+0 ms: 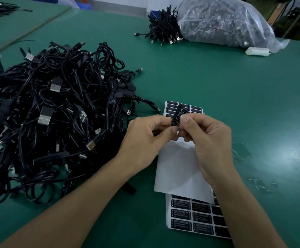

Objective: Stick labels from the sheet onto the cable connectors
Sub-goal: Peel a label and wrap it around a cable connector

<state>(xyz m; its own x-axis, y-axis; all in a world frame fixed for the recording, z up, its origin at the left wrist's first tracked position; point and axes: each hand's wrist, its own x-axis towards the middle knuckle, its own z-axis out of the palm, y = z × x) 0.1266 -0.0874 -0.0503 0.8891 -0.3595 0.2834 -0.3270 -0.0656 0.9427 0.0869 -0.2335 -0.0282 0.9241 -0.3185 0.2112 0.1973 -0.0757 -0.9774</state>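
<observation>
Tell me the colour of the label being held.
The label on the connector is black with white lettering; head view.

Left side was pretty much blocked by the big cable pile (56, 113), heaped right up beside the label sheets (190, 217). Bare table (244, 97) was left open in the middle and on the right. The far end was crowded by a smaller cable bundle (163, 27) and a plastic bag (226, 24).

You can read "LED CONTROLLER" in white on the black label (179, 111) on the connector (174, 122) you hold. The same heading tops the black stickers on the label sheet (168, 212) at 6 o'clock from it; the smaller lines beneath are too blurred to read.
</observation>
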